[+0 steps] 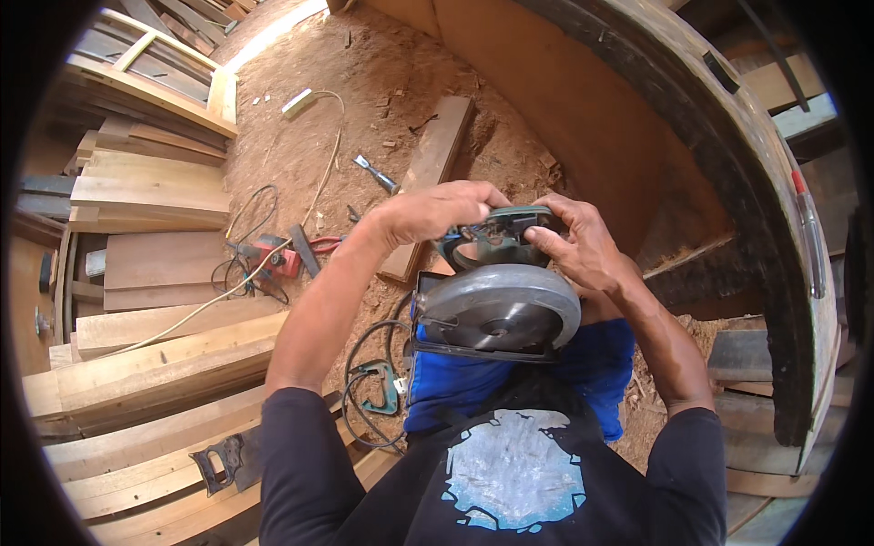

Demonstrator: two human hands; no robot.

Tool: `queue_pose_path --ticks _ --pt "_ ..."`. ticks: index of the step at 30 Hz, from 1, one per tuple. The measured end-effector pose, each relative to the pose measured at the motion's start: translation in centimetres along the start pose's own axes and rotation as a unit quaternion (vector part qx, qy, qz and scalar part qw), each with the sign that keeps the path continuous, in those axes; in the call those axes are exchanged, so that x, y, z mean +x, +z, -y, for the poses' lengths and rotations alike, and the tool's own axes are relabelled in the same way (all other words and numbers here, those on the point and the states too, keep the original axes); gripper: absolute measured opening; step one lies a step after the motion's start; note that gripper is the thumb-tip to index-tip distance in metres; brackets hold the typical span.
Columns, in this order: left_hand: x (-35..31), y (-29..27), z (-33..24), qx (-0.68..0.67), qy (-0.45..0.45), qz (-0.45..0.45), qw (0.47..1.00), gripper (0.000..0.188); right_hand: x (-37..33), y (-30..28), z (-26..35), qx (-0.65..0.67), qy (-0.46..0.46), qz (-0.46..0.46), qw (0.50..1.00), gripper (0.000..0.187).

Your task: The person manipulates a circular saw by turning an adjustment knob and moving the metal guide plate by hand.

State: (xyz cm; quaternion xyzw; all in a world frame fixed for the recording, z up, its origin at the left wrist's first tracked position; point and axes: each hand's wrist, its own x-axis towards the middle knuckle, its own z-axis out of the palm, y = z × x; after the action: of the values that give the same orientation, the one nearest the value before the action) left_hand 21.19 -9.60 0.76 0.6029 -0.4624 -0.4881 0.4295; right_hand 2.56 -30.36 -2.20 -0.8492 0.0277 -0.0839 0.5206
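Note:
A circular saw (503, 314) rests on my lap, its round blade and grey metal guard toward me. Its green handle looks opened up, with dark inner parts showing. My right hand (587, 238) is closed round the right end of that handle, thumb pressed on a black part. At the handle's left end, my left hand (442, 211) has its fingers bent and pressed against the saw; its thumb is hidden. A teal handle-shaped piece (390, 387) lies left of my knee among loops of black cable.
Ahead lie a wooden plank (442, 168) and a chisel (375, 173) on sawdust-covered ground. Left are a red power tool (278, 258), a white power strip (297, 103) with its cord, stacked boards (150, 187) and a handsaw handle (217, 462). A large curved wooden piece (674, 136) stands right.

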Motion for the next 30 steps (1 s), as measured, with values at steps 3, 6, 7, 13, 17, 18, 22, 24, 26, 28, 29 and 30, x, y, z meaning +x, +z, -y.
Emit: queue_pose_path --ticks 3,6,7,13,17,18,22,24,26,28,29,30 --pt "-1.7 -0.5 2.6 -0.033 0.046 -0.052 0.997 0.049 -0.2 -0.4 -0.2 0.006 0.038 0.003 0.999 0.024" --pt "-4.0 0.8 4.8 -0.002 0.111 -0.128 0.986 0.045 -0.6 -0.6 -0.3 -0.001 0.015 -0.009 1.0 0.023" --pt "-5.2 1.8 5.1 0.079 0.108 -0.236 0.963 0.04 -0.6 -0.5 -0.1 0.0 0.011 -0.004 1.0 0.023" --pt "-7.0 7.0 9.0 -0.055 0.113 -0.33 0.935 0.043 -1.7 0.1 0.6 -0.005 0.019 -0.024 1.0 0.024" --pt "-6.0 8.2 6.9 0.0 0.154 -0.37 0.916 0.038 -3.4 0.1 1.2 0.041 0.054 -0.031 0.997 0.026" --pt "-6.0 8.1 6.5 -0.003 0.156 -0.369 0.916 0.038 -3.6 0.1 1.1 0.038 0.056 -0.032 0.997 0.026" --pt "-6.2 8.1 6.0 0.055 0.15 -0.368 0.916 0.032 -4.2 0.3 0.8 -0.011 -0.004 -0.038 0.999 0.027" --pt "-6.3 8.1 6.0 0.044 0.145 -0.369 0.917 0.03 -4.5 0.4 1.0 -0.029 -0.015 -0.035 0.999 0.027" --pt "-6.3 7.5 5.9 0.055 0.169 -0.339 0.924 0.029 -4.5 0.4 1.4 -0.033 0.001 -0.046 0.998 0.027" --pt "-6.9 7.0 5.8 0.032 0.166 -0.312 0.935 0.03 -4.7 0.3 2.5 -0.046 0.01 -0.04 0.998 0.027" --pt "-7.2 6.7 5.9 0.011 0.166 -0.28 0.946 0.031 -4.9 0.3 2.7 -0.06 0.02 -0.039 0.997 0.028" --pt "-7.5 6.5 6.6 0.01 0.166 -0.282 0.945 0.031 -5.2 0.4 2.6 -0.061 0.019 -0.037 0.997 0.028"
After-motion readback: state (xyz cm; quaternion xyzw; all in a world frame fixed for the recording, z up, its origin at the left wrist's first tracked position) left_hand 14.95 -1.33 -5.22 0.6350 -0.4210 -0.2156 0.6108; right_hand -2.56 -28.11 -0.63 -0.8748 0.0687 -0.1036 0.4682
